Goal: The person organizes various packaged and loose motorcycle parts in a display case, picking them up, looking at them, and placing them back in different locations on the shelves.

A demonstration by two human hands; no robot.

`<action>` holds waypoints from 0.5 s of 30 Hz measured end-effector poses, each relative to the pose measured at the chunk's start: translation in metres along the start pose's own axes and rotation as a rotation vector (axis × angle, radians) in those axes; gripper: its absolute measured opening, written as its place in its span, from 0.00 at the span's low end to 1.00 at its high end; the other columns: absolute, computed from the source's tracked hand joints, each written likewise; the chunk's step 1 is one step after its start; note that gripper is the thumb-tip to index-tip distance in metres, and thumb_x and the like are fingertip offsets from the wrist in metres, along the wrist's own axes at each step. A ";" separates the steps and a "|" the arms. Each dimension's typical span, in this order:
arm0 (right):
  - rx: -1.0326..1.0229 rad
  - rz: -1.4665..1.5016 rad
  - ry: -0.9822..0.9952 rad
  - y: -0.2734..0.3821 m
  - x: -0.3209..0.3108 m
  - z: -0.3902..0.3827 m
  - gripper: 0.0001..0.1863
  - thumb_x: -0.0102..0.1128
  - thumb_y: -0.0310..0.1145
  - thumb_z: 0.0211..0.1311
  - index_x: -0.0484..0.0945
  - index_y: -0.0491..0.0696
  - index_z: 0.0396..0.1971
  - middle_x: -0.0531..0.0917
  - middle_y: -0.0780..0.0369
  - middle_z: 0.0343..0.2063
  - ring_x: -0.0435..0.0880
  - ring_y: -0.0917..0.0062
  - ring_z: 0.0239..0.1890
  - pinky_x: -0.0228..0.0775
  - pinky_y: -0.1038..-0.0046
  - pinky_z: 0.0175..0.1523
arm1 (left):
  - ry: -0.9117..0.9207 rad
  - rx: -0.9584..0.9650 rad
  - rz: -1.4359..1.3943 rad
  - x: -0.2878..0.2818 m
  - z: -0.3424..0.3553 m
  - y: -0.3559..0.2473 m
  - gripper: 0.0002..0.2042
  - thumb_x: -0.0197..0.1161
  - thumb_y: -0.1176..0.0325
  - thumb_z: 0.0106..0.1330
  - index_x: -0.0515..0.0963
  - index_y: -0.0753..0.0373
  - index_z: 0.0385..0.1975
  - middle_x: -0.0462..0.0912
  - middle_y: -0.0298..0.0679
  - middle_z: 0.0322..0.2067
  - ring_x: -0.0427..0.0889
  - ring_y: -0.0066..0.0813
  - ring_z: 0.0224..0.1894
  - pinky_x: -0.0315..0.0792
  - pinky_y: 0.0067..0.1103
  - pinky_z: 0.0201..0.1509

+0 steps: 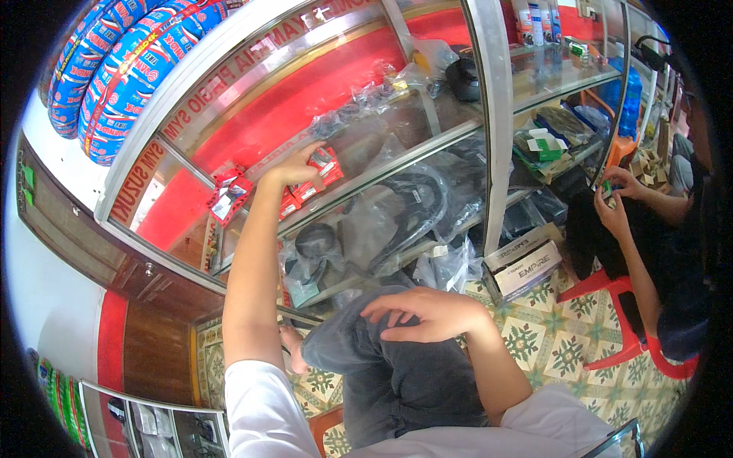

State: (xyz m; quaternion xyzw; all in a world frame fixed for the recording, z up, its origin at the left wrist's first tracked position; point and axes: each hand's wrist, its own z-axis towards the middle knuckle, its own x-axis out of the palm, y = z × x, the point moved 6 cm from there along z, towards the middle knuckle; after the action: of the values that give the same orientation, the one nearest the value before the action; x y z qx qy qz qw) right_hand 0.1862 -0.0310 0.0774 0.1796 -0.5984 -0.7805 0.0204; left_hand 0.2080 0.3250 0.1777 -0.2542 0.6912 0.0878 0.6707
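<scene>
My left hand (294,169) reaches into the glass display cabinet, its fingers closed around the near side of a small red-and-white box (327,165) on the shelf. Just below that hand sits another small red box (289,204). To its left, a red packet with black and white parts (229,196) leans at the shelf's end. My right hand (431,314) rests over my bent knee (343,336), fingers loosely spread and holding nothing.
Bagged black parts (416,200) fill the lower shelf. A cardboard box (524,269) stands on the tiled floor (527,336). At right, another person (672,252) handles a small green item beside a red plastic stool (622,305). Blue-wrapped tyres (141,72) sit at upper left.
</scene>
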 end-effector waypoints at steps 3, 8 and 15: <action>-0.039 -0.030 0.001 0.003 0.003 0.003 0.26 0.63 0.36 0.68 0.72 0.48 0.64 0.84 0.57 0.52 0.87 0.71 0.44 0.80 0.69 0.49 | -0.010 0.000 0.022 -0.003 0.001 -0.012 0.46 0.76 0.63 0.43 0.67 0.55 0.69 0.63 0.46 0.71 0.60 0.44 0.73 0.56 0.33 0.76; -0.012 -0.025 0.017 0.002 0.004 0.003 0.25 0.64 0.37 0.68 0.72 0.49 0.63 0.84 0.58 0.52 0.87 0.71 0.44 0.80 0.69 0.49 | 0.016 0.047 -0.005 0.003 0.006 -0.005 0.43 0.75 0.64 0.44 0.69 0.54 0.67 0.69 0.45 0.67 0.65 0.43 0.71 0.59 0.33 0.74; -0.050 -0.035 -0.020 0.000 0.004 0.005 0.24 0.64 0.38 0.67 0.73 0.46 0.60 0.86 0.57 0.45 0.88 0.70 0.40 0.81 0.69 0.47 | 0.021 0.025 -0.045 0.015 0.023 0.007 0.44 0.75 0.70 0.39 0.70 0.53 0.66 0.70 0.45 0.66 0.66 0.42 0.70 0.60 0.31 0.73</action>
State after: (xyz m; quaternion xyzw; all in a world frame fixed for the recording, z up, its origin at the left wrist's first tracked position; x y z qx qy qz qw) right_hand 0.1806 -0.0270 0.0774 0.1818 -0.5758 -0.7971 0.0052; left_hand 0.2256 0.3383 0.1598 -0.2622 0.6934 0.0613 0.6683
